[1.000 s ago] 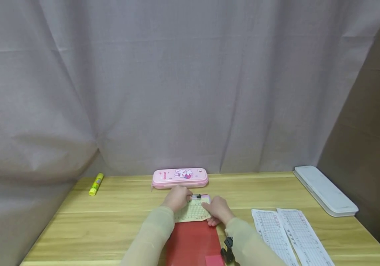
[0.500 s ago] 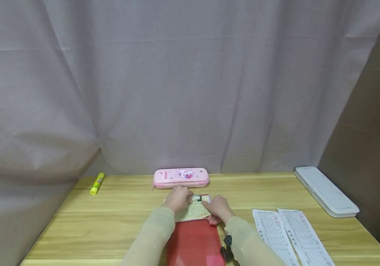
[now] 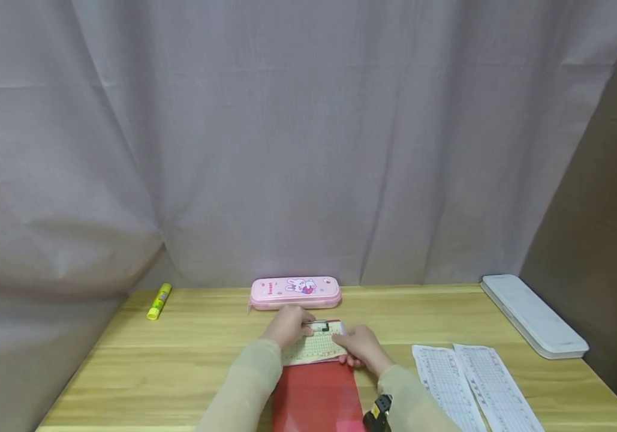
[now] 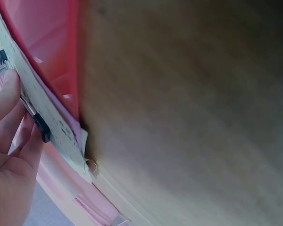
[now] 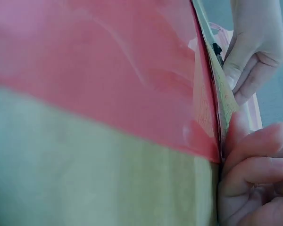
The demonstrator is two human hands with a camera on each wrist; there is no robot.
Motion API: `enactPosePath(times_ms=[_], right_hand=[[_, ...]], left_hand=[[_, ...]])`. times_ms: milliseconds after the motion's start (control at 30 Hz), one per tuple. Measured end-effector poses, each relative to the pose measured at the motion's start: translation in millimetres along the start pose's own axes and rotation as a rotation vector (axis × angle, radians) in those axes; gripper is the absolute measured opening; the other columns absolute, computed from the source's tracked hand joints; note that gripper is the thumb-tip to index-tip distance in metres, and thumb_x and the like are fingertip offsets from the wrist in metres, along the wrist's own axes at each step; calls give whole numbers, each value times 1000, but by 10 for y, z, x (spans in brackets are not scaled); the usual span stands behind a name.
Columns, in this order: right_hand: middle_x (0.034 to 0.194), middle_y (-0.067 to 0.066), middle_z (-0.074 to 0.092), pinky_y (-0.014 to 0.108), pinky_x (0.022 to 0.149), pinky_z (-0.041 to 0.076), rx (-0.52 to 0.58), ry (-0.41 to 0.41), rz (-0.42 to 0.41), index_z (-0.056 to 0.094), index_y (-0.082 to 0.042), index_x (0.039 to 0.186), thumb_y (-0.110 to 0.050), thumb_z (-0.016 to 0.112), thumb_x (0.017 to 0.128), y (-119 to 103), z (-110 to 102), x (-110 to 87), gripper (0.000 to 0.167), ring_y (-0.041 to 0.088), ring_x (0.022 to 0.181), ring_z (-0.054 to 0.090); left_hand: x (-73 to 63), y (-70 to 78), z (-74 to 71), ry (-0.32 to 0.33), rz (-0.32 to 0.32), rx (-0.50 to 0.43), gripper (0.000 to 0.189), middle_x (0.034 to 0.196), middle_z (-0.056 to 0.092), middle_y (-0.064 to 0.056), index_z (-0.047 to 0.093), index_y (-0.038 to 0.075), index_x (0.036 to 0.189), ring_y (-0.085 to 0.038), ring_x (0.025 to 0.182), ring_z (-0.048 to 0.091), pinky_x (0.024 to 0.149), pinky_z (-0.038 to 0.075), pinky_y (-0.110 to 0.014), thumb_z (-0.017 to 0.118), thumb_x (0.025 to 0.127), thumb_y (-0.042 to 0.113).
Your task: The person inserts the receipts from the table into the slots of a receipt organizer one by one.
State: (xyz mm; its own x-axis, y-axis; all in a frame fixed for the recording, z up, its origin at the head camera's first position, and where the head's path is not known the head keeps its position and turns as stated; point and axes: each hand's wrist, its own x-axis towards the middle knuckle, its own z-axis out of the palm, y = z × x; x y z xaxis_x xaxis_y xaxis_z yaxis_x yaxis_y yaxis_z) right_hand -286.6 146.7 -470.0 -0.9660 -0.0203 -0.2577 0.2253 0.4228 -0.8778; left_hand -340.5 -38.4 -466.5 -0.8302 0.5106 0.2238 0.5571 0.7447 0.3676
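— What are you holding there?

— I'm pinching a small black clip (image 3: 323, 327) with the fingers of my left hand (image 3: 288, 325), right at the far edge of a printed slip of paper (image 3: 315, 348). The slip is lying on the top end of a red folder (image 3: 313, 396), which is resting flat on the desk (image 3: 178, 354), just in front of a pink pencil case (image 3: 294, 292).

— And your other hand?

— My right hand (image 3: 362, 348) is resting on the slip's right edge, its fingers (image 5: 254, 165) loosely curled and pressing down on paper and folder together.

— How is it all handling?

— I'd judge the slip is thin, light and floppy, easy to crease or tear, so I'm taking it by the edges only. The folder looks glossy, so probably slippery under the paper. The clip seems stiff and springy; I'm holding it by its handles, I think, though the wrist view is too blurred to be sure.

— Anything else about?

— A yellow glue stick (image 3: 158, 300) far left, two more printed sheets (image 3: 470, 384) and a white tray (image 3: 535, 315) on the right.
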Motion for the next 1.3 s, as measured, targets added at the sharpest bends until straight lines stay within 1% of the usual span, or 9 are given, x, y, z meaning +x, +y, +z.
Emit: enactPosePath(times_ms=[67, 100, 267, 400, 567, 733, 833, 1133, 1300], right_hand=[[46, -1, 54, 12, 33, 30, 32, 1, -7, 57, -1, 74, -19, 62, 89, 6, -2, -32, 24, 2, 33, 39], [46, -1, 54, 12, 33, 30, 29, 6, -15, 57, -1, 73, -18, 63, 89, 3, -3, -46, 24, 2, 33, 39], [45, -3, 50, 13, 33, 32, -55, 48, -46, 56, -4, 68, -17, 65, 86, -2, -12, -86, 24, 2, 34, 40], [45, -2, 50, 14, 34, 33, -117, 94, -88, 55, -5, 65, -14, 65, 84, 24, -37, -106, 23, 4, 34, 41], [48, -2, 50, 15, 35, 33, -156, 130, -118, 58, -5, 66, -12, 66, 82, 52, -95, -129, 19, 5, 36, 43], [47, -1, 49, 17, 36, 36, -186, 139, -154, 61, -5, 70, -11, 68, 79, 79, -176, -156, 12, 6, 36, 44], [47, 0, 51, 18, 36, 39, -215, 148, -180, 65, -5, 77, -11, 69, 78, 109, -244, -173, 7, 7, 37, 44], [53, 2, 55, 24, 39, 42, -269, 169, -217, 68, -4, 86, -11, 72, 78, 163, -575, -290, 11, 12, 42, 49], [57, 2, 60, 24, 41, 44, -307, 192, -199, 69, -1, 90, -9, 72, 77, 215, -750, -341, 16, 14, 45, 53]], left_hand=[[-6, 4, 1, 5, -3, 1, 24, 94, 74, 1, 76, 10, 98, -13, 93, 68, 84, 53, -26, 78, 76, 19], [-8, 6, 1, 8, -4, 2, 24, 93, 74, 1, 76, 10, 97, -13, 92, 68, 84, 54, -26, 78, 76, 19], [-12, 16, 5, 14, -1, -2, 24, 92, 74, 1, 76, 9, 97, -13, 91, 68, 83, 54, -26, 78, 75, 18], [-18, 16, 13, 12, 5, -5, 24, 92, 74, 0, 76, 9, 96, -13, 91, 68, 83, 54, -26, 79, 75, 18], [-25, -8, 6, 15, 7, -6, 24, 92, 74, 1, 76, 9, 96, -14, 91, 68, 83, 54, -26, 79, 75, 18], [-41, -46, 14, 19, 12, 4, 23, 91, 74, 1, 76, 10, 95, -14, 90, 68, 83, 54, -26, 79, 74, 19], [-44, -69, 37, 25, 13, 17, 23, 90, 74, 2, 76, 11, 94, -13, 89, 68, 82, 54, -26, 80, 73, 20], [-8, -9, 30, 25, 14, 31, 22, 89, 74, 2, 76, 10, 94, -13, 88, 68, 81, 54, -27, 79, 75, 20], [-1, 0, 26, 29, 20, 36, 22, 89, 73, 2, 76, 10, 94, -13, 87, 68, 81, 54, -27, 79, 74, 19]])
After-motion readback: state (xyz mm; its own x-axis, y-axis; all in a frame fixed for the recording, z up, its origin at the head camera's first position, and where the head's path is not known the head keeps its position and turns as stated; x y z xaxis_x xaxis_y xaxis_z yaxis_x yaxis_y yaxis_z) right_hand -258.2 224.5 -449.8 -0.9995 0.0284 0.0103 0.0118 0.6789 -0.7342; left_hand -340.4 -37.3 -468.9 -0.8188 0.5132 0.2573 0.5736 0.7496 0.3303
